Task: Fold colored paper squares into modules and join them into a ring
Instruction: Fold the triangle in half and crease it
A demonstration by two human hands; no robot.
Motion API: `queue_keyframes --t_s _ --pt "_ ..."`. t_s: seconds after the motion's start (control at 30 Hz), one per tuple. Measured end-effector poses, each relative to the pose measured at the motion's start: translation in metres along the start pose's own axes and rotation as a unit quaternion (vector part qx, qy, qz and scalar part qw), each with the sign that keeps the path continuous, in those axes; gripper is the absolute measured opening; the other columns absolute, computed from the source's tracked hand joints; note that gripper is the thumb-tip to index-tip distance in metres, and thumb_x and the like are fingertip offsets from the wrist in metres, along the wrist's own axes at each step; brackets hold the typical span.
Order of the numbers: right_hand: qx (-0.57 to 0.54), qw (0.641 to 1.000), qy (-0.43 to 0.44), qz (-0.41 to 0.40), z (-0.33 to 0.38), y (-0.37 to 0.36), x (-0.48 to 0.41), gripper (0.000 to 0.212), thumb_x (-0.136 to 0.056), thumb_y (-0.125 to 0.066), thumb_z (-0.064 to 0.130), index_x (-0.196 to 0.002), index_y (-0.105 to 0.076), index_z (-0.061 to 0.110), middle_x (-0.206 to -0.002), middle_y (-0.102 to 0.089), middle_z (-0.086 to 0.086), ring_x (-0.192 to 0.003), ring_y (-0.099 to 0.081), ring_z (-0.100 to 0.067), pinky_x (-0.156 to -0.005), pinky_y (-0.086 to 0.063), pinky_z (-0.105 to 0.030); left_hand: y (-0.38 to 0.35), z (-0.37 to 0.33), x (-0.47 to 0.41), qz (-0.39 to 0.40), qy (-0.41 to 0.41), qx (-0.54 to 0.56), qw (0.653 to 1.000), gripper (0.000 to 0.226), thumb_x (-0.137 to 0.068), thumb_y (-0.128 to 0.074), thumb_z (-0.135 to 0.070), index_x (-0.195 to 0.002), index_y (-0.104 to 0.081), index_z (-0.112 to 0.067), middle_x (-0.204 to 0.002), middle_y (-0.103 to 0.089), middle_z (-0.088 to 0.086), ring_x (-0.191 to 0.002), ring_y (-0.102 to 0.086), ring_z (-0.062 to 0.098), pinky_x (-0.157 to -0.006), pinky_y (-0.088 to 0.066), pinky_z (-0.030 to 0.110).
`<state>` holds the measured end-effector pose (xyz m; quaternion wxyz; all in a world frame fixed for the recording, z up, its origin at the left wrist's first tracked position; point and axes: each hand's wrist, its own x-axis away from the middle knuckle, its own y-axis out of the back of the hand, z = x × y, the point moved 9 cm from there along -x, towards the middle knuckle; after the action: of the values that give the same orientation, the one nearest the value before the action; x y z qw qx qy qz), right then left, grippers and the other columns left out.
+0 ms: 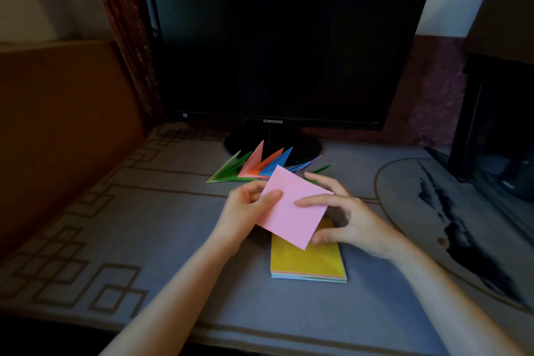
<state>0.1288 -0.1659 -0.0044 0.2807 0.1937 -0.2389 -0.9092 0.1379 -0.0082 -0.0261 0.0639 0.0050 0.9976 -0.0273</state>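
Hands: left hand [245, 211] pinches the left edge of the pink square [291, 211], thumb on top; right hand [346, 220] holds its right side, forefinger above, thumb at the lower corner; sheet raised over the stack.
Step in hand: likely the first crease; bring the edges flush, then press.
Pink square: one, unfolded.
Paper stack [306, 263]: one, yellow on top, mid-desk [173, 240], nearer the front edge.
Folded modules [260, 166]: about six, overlapping, count unsure; far edge, by the monitor [289, 37] foot.
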Motion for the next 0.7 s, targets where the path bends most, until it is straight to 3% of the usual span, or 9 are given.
queue_keyframes --t_s 0.1,0.17,0.3,0.37,0.43,0.5,0.57,0.7 --pt "0.055 0.995 0.023 -0.075 0.003 0.012 -0.001 0.036 -0.069 -0.076 0.013 -0.096 -0.074 0.037 -0.136 -0.044 0.024 -0.13 -0.033 -0.001 -0.105 -0.024 -0.014 -0.005 -0.001 0.002 0.019 0.002 0.004 1.0 0.013 -0.088 -0.061 -0.01 -0.1 -0.066 -0.006 -0.08 -0.072 0.003 -0.064 -0.065 0.01 -0.056 -0.05 0.019" --pt "0.05 0.991 0.031 -0.116 0.005 0.016 -0.002 0.02 -0.072 -0.077 0.018 -0.088 -0.076 0.03 -0.127 -0.056 0.017 -0.122 -0.041 -0.001 -0.097 -0.029 -0.009 -0.012 -0.003 0.005 0.044 0.007 0.015 0.999 0.016 -0.091 -0.057 -0.01 -0.104 -0.063 -0.003 -0.078 -0.071 0.004 -0.059 -0.066 0.012 -0.047 -0.05 0.02" --pt "-0.063 0.983 0.006 -0.17 -0.002 0.02 -0.004 0.008 -0.07 -0.074 0.027 -0.075 -0.074 0.02 -0.098 -0.068 0.003 -0.092 -0.06 -0.007 -0.082 -0.045 -0.018 -0.024 -0.005 0.01 0.094 0.032 0.038 0.994 0.028 -0.096 -0.045 -0.026 -0.11 -0.059 -0.007 -0.09 -0.073 0.01 -0.08 -0.072 0.024 -0.05 -0.055 0.024" --pt "-0.066 0.981 0.009 -0.185 -0.002 0.02 -0.004 0.012 -0.072 -0.077 0.029 -0.072 -0.071 0.019 -0.08 -0.067 -0.001 -0.076 -0.058 -0.007 -0.071 -0.044 -0.022 -0.029 -0.005 0.012 0.115 0.047 0.037 0.992 0.048 -0.089 -0.042 -0.045 -0.114 -0.058 -0.007 -0.088 -0.073 0.017 -0.083 -0.071 0.028 -0.052 -0.055 0.026" --pt "-0.087 0.977 0.0 -0.195 -0.001 0.02 -0.004 0.009 -0.074 -0.076 0.016 -0.074 -0.067 0.018 -0.07 -0.065 0.004 -0.067 -0.056 -0.002 -0.061 -0.042 -0.017 -0.032 -0.008 0.015 0.124 0.045 0.04 0.99 0.054 -0.081 -0.045 -0.05 -0.112 -0.06 -0.008 -0.088 -0.073 0.017 -0.083 -0.071 0.028 -0.054 -0.056 0.027" --pt "-0.109 0.971 -0.009 -0.212 -0.003 0.021 -0.004 0.018 -0.075 -0.074 0.003 -0.082 -0.062 0.015 -0.07 -0.063 0.003 -0.06 -0.055 -0.001 -0.05 -0.04 -0.014 -0.033 -0.011 0.015 0.115 0.027 0.037 0.992 0.04 -0.078 -0.058 -0.039 -0.104 -0.063 -0.009 -0.087 -0.073 0.011 -0.079 -0.071 0.024 -0.054 -0.057 0.027" --pt "-0.123 0.968 -0.02 -0.22 -0.004 0.021 -0.004 0.026 -0.076 -0.073 0.0 -0.089 -0.057 0.017 -0.069 -0.062 -0.002 -0.054 -0.056 -0.007 -0.042 -0.037 -0.019 -0.032 -0.009 0.014 0.1 0.014 0.007 0.995 0.027 -0.075 -0.071 -0.018 -0.1 -0.063 -0.01 -0.086 -0.073 0.008 -0.075 -0.071 0.021 -0.054 -0.057 0.026" --pt "-0.152 0.965 -0.047 -0.208 -0.009 0.017 -0.005 0.04 -0.072 -0.075 -0.001 -0.098 -0.054 0.02 -0.064 -0.063 0.001 -0.053 -0.058 -0.015 -0.036 -0.034 -0.023 -0.029 -0.004 0.01 0.082 0.0 -0.034 0.996 0.027 -0.074 -0.075 -0.002 -0.098 -0.063 -0.007 -0.081 -0.074 0.005 -0.072 -0.071 0.019 -0.055 -0.057 0.024"
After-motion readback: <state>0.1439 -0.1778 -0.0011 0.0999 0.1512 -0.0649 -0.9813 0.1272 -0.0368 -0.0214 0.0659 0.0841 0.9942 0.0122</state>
